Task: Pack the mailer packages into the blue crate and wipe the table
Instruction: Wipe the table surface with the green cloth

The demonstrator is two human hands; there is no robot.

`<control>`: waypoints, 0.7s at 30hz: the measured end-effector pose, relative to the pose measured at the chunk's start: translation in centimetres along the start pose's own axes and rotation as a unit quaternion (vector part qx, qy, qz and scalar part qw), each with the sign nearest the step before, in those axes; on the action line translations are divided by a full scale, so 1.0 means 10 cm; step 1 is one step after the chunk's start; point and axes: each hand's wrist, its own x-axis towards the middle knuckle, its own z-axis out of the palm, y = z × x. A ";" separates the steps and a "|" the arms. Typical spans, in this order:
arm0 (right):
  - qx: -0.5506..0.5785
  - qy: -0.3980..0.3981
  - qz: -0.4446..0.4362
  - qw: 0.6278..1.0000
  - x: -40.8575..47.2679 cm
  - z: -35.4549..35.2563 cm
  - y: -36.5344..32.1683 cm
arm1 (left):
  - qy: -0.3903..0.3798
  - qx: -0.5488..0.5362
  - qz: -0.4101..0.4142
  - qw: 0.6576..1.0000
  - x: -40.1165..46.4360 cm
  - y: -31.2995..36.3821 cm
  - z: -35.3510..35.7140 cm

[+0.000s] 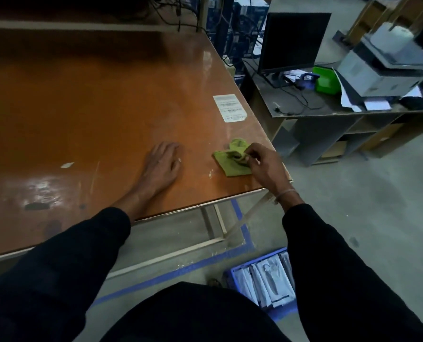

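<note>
A dim workshop with a grey concrete floor surrounds a glossy orange-brown worktop [94,107], which carries a white printed label [232,108] stuck near its right edge and a small white scrap [67,165] towards the left. The left hand [161,162] lies flat, palm down, on the bare surface, its fingers [167,148] spread and gripping nothing. Near the worktop's right front corner the right hand [262,162] pinches a crumpled green cloth [232,161] between thumb and fingers, the cloth resting on the surface. On the floor below, just beside the right sleeve, the blue crate [235,274] holds white mailer packages [271,280] standing on edge in a row. Blue tape [171,274] marks the floor beneath the worktop. Behind, a lower desk bears a dark monitor [292,40], a green container [326,81] and a grey printer [383,67].
</note>
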 end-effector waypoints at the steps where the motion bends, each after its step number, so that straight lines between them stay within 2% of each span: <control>1: 0.050 -0.009 -0.002 0.999 0.04 -0.08 -0.03 | 0.001 0.005 0.000 1.000 0.00 0.00 -0.01; 3: 0.185 -0.025 0.023 0.982 0.15 -0.25 -0.08 | 0.002 0.014 0.001 1.000 -0.01 0.03 -0.02; 5: 0.308 -0.031 0.063 0.949 0.29 -0.41 -0.15 | 0.005 0.022 0.003 1.000 0.00 0.05 -0.01; 8: 0.351 -0.024 0.109 0.930 0.61 -0.49 -0.10 | 0.006 0.031 0.002 0.999 0.02 0.07 -0.01; 10: 0.301 -0.008 0.144 0.943 0.81 -0.36 0.00 | 0.007 0.036 -0.001 0.999 0.01 0.07 0.01; 12: 0.126 0.007 0.144 0.981 0.84 -0.19 0.07 | 0.008 0.041 -0.005 0.999 0.00 0.08 0.02; 14: -0.046 0.036 0.072 0.996 0.72 -0.07 0.11 | 0.008 0.047 -0.009 0.999 -0.02 0.11 0.03; 16: -0.099 0.017 -0.016 0.995 0.55 0.06 0.16 | 0.005 0.056 -0.016 0.998 -0.03 0.12 0.04; 18: -0.175 -0.053 -0.084 0.979 0.40 0.25 0.30 | 0.003 0.060 -0.022 0.998 -0.03 0.12 0.04; 21: -0.241 -0.089 -0.106 0.960 0.28 0.47 0.45 | -0.006 0.069 -0.015 0.997 0.02 0.10 0.01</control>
